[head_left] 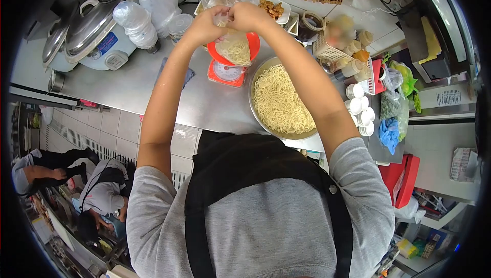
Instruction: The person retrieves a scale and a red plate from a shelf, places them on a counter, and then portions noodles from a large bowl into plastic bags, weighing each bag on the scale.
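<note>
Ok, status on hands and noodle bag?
Both hands, left and right, on neck of noodle bag. Bag at red scale, over its orange pan. Big noodle bowl close by, partly behind right forearm.

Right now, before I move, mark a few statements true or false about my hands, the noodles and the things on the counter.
1. Your left hand and right hand are both at the top of a clear plastic bag. True.
2. That bag is empty. False: it has pale noodles in it.
3. The large round metal bowl of noodles is left of the orange-red dial scale. False: it is to the scale's right.
4. Small white cups stand to the right of the metal bowl. True.
5. The big white cooker at the left has its lid off. False: its silver lid is on.
</note>
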The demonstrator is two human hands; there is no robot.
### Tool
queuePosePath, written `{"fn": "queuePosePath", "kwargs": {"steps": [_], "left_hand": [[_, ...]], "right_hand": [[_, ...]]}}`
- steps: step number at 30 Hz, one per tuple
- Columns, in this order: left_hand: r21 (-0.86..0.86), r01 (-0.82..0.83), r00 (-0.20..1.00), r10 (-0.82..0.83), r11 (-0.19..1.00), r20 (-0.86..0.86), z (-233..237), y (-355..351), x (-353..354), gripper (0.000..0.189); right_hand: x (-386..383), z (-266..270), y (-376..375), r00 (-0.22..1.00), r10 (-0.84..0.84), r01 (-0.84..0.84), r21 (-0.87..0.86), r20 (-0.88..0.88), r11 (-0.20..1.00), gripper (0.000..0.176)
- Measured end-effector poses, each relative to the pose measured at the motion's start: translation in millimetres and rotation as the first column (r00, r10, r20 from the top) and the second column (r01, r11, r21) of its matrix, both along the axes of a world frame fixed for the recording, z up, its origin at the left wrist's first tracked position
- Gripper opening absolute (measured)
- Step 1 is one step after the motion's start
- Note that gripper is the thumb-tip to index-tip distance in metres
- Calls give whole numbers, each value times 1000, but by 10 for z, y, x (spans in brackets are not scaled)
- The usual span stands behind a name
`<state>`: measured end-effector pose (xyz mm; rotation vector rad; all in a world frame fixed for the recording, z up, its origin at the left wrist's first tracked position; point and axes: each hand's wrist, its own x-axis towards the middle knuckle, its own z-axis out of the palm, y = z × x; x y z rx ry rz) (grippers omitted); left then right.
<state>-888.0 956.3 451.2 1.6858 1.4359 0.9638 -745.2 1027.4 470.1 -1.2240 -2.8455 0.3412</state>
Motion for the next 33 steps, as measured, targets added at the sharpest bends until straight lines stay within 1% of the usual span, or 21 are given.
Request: {"fn": "queuePosePath", "kwargs": {"steps": [1,2,4,5,7,8,10,12,14,16,18,20,22,24,25,26,27,28,29,31,33], "left_hand": [[-42,-38,999,39,998,12,11,11,9,46],[-88,-74,997,77,993,24,9,12,14,41],[-107,-51,999,52,993,12,-21,50,15,35],[-123,-26,1000,26,992,-1,-7,65,29,30],[-117,-48,999,46,992,-19,46,45,70,30],[-115,-74,997,70,991,-38,70,35,87,31],[-112,-74,997,69,991,-45,36,62,74,32],[-113,-76,996,71,991,-51,-1,88,44,33],[-122,-56,997,48,991,-62,-24,120,20,31],[-122,-67,995,58,990,-80,-36,131,16,30],[-120,-82,993,71,989,-93,-40,137,19,29],[-137,-76,995,66,988,-80,-16,126,22,27],[-146,-78,995,67,986,-77,35,83,43,26],[-155,-81,995,71,985,-70,30,72,42,25],[-130,-75,996,68,989,-60,1,78,33,24],[-106,-72,997,67,992,-48,-21,75,27,22],[-108,-81,996,77,991,-42,-10,54,33,22],[-110,-80,996,75,991,-46,25,33,47,23],[-114,-75,996,70,991,-53,39,13,52,23],[-97,-65,996,59,993,-65,-1,30,42,23],[-79,-40,996,33,996,-84,17,27,89,23]], "right_hand": [[26,85,1,994,33,-30,22,-109,999,28],[39,168,7,994,35,-33,22,-108,999,28],[84,353,20,936,40,-53,-30,-351,998,27],[119,470,-1,936,37,-50,-29,-351,998,27],[208,738,-68,846,47,-40,24,-532,999,19],[266,923,-144,845,45,-37,26,-532,999,19],[392,1350,-384,671,-169,50,-183,-722,982,8],[491,1738,-683,617,-117,214,23,-778,977,12],[593,1997,-946,506,-116,317,59,-854,947,14],[629,2053,-1151,399,79,511,293,-914,808,13],[1122,2202,-1107,343,224,309,335,-912,890,11],[1508,2148,-1185,283,102,460,229,-954,858,16],[1755,1930,-1349,529,-34,375,197,-848,906,12],[1779,1505,-1340,540,-201,250,-73,-817,966,14],[1820,1200,-1297,639,-307,269,-168,-705,948,12],[1918,827,-1137,817,-325,253,-211,-477,944,11],[1894,507,-1077,910,-368,298,-314,-192,902,14],[2005,41,-924,967,-256,244,-314,4,917,24],[1970,-166,-963,968,-176,206,-166,181,964,29],[1576,-63,-921,983,-161,177,-242,85,954,40],[1225,-194,-753,889,-167,158,-56,-427,986,48]]}}
